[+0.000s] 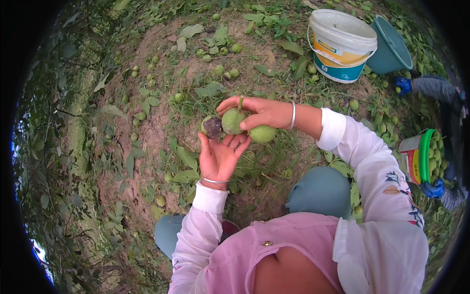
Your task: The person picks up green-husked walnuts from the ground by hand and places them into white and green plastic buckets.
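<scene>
A green-husked walnut with a large dark, blackened patch [211, 127] rests against the thumb and fingers of my left hand [219, 159], which is turned palm up. Right beside it, a green walnut with a short stem [233, 121] is gripped between the thumb and fingers of my right hand [268, 113]. One more green walnut [262, 134] sits under the right palm. Both hands meet around these walnuts above the ground, and part of the left fingers is hidden behind them.
A white bucket with yellow and blue bands [342, 46] stands at the far right, against a blue-green tub [390, 46]. At right, a green-rimmed bucket [425, 157] holds many walnuts beside another person's blue-gloved hand [433, 189]. Fallen walnuts [219, 70] and leaves lie on the soil.
</scene>
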